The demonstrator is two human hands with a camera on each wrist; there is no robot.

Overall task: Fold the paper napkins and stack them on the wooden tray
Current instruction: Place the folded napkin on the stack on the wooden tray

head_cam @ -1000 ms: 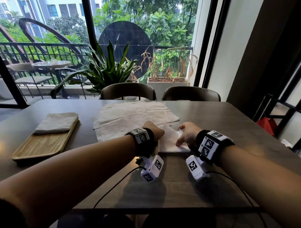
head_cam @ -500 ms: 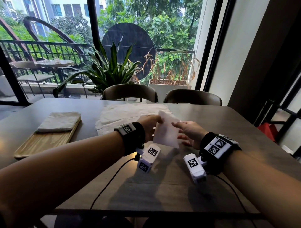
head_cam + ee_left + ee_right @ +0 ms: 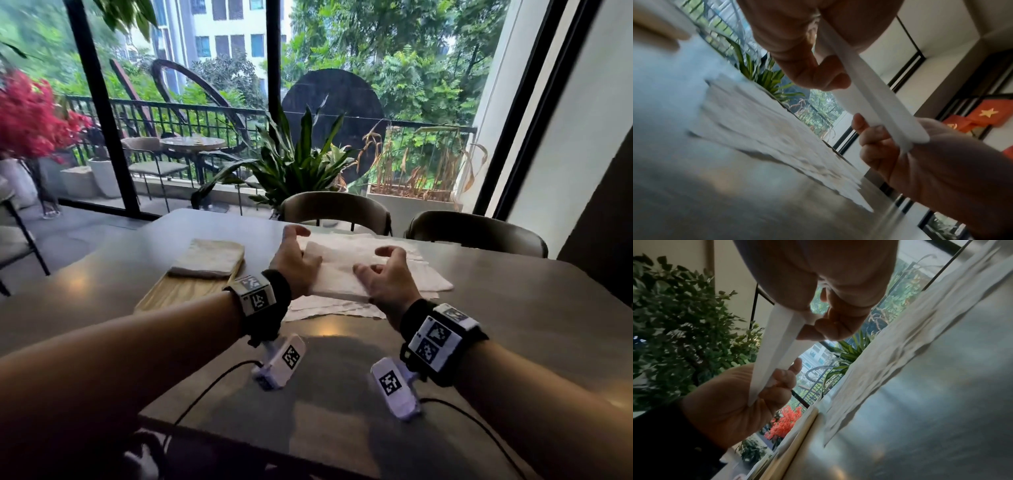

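Observation:
A folded white napkin (image 3: 339, 270) hangs level in the air between both hands, just above the pile of unfolded napkins (image 3: 430, 279). My left hand (image 3: 298, 253) pinches its left end, thumb under and fingers over. Gripping the right end is my right hand (image 3: 380, 267). In the left wrist view the napkin (image 3: 869, 100) runs edge-on from my left hand (image 3: 824, 76) to my right hand (image 3: 879, 138). The right wrist view shows the same napkin (image 3: 774, 353). The wooden tray (image 3: 178, 293) lies to the left with a stack of folded napkins (image 3: 209, 257) at its far end.
The grey table (image 3: 513, 325) extends right and toward me. Two chairs (image 3: 335, 209) stand at its far edge before a glass wall, with a leafy plant (image 3: 294, 164) behind them. Cables trail from both wrist cameras across the near table.
The folded napkin has been lifted off the near table and carried forward over the pile. Both hands now hold it level, and the view has tilted up.

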